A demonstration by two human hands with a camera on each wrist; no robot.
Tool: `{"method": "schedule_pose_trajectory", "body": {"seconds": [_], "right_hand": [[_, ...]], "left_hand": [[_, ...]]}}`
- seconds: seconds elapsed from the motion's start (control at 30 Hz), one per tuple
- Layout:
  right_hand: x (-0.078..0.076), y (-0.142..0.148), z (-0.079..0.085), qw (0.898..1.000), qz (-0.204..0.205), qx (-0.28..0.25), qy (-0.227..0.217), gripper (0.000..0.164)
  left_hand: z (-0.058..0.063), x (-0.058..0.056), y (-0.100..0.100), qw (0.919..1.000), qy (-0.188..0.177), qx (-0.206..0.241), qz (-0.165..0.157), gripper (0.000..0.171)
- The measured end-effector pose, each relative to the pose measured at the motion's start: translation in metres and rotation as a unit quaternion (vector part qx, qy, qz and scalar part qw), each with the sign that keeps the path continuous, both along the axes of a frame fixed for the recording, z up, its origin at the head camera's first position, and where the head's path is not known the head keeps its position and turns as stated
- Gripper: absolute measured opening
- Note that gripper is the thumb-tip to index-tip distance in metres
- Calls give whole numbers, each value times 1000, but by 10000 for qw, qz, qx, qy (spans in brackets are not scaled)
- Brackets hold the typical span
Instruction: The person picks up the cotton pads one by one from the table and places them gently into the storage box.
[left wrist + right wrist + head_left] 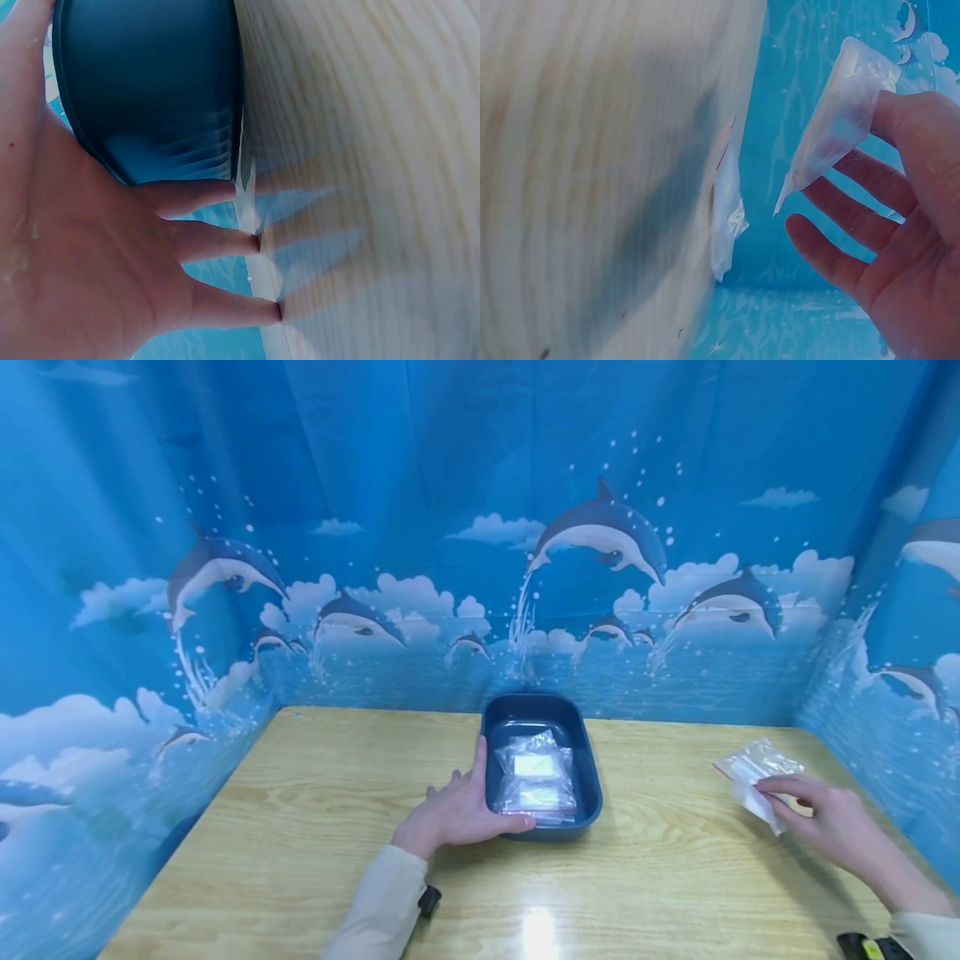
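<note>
A dark blue plastic bin stands on the table with several clear zip bags inside. My left hand rests against its near left corner, thumb along the near rim and forefinger along the left side. In the left wrist view the other fingers are straight and spread, their tips at the tabletop. At the right, my right hand pinches a clear zip bag between thumb and fingers, raised off the table. Another zip bag with a red line lies on the table below it.
The wood-grain table is backed and flanked by a blue curtain printed with dolphins and clouds. The bin stands near the table's back edge. A black strap device sits at my left wrist.
</note>
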State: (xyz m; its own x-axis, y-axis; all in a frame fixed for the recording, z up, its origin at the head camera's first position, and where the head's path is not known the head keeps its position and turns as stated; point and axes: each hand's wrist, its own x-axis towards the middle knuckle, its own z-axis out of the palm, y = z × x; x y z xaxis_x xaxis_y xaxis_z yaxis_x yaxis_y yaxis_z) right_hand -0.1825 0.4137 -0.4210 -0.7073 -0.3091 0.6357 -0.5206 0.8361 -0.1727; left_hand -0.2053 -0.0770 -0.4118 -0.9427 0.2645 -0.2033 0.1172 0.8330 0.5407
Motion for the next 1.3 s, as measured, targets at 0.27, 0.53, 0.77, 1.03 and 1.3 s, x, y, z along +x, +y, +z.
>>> {"method": "schedule_pose_trajectory", "body": {"seconds": [0.27, 0.53, 0.77, 1.03, 1.3], "right_hand": [[-6, -19, 10, 9999, 39, 62, 69, 31], [-9, -41, 20, 9999, 44, 106, 9, 33], [-17, -57, 21, 9986, 365, -40, 368, 35], [-22, -78, 30, 9988, 417, -62, 238, 38], [-26, -103, 40, 9978, 633, -185, 100, 35]], "left_hand": [[-1, -1, -1, 10000, -26, 25, 14, 139], [-1, 0, -1, 10000, 2, -8, -12, 139], [-1, -1, 0, 10000, 39, -47, -51, 139], [-1, -1, 0, 10000, 56, -41, -37, 140], [0, 0, 0, 10000, 25, -49, -26, 141]]}}
